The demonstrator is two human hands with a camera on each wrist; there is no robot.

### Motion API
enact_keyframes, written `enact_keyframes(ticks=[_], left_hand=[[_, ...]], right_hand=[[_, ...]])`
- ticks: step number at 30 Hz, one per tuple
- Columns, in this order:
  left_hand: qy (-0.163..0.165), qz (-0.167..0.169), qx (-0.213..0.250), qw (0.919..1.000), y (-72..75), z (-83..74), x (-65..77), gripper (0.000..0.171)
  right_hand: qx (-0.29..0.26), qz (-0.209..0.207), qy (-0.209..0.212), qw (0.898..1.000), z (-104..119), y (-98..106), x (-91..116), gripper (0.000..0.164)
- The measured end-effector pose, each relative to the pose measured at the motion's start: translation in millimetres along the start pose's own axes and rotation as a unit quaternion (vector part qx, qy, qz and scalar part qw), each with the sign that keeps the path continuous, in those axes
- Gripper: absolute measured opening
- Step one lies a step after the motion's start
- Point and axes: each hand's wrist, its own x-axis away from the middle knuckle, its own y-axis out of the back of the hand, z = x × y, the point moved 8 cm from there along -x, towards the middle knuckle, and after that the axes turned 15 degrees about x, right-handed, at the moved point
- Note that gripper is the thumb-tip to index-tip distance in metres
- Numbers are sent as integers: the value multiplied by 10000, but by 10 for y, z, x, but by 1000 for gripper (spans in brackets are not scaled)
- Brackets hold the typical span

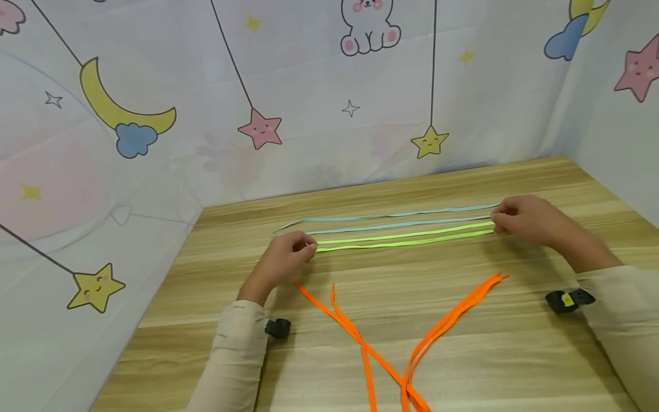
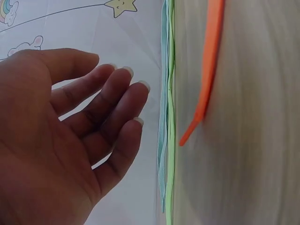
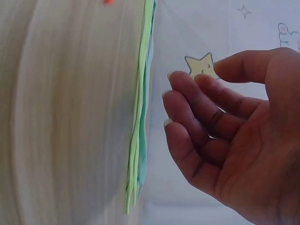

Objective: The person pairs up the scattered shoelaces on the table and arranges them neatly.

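Two strands of light blue shoelace (image 1: pixel 350 219) stretch side by side across the far part of the table. Just nearer lie two strands of bright green shoelace (image 1: pixel 401 244), roughly parallel to them. My left hand (image 1: pixel 285 257) hovers at the left ends of the green strands, its fingers loosely bent and holding nothing in the left wrist view. Over the right ends is my right hand (image 1: pixel 530 220); its relaxed fingers hold nothing, and the green lace tips (image 3: pixel 131 197) lie beside them in the right wrist view. Orange shoelaces (image 1: pixel 362 341) cross each other closer to me.
The wood-grain table (image 1: pixel 515 343) meets a white printed cloth (image 1: pixel 309 86) along its back and sides. Orange lace tips (image 1: pixel 496 276) point toward the green strands. A black wrist camera (image 1: pixel 278 328) sits by the left sleeve, another camera (image 1: pixel 568 300) by the right sleeve.
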Motion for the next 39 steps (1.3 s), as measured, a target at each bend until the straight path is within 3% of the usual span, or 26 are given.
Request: enact_keyframes(ticks=[10, 17, 23, 30, 39], left_hand=[[280, 1155, -367, 9922, -320, -12, 15, 21], [408, 1739, -400, 9831, -467, -22, 54, 15], [747, 2084, -16, 9752, -574, 4, 106, 17], [1046, 2451, 141, 9637, -702, 15, 159, 23], [870, 2569, 16, 9625, -746, -34, 174, 12]], right_hand=[[-700, 415, 377, 9960, 401, -178, -25, 27], [-812, 851, 1180, 9860, 803, -330, 14, 19], [-497, 1304, 1840, 9730, 1131, -494, 120, 19], [-331, 1740, 2259, 9579, 1400, -647, 250, 21], [-411, 1985, 2565, 9450, 1565, -749, 320, 19]])
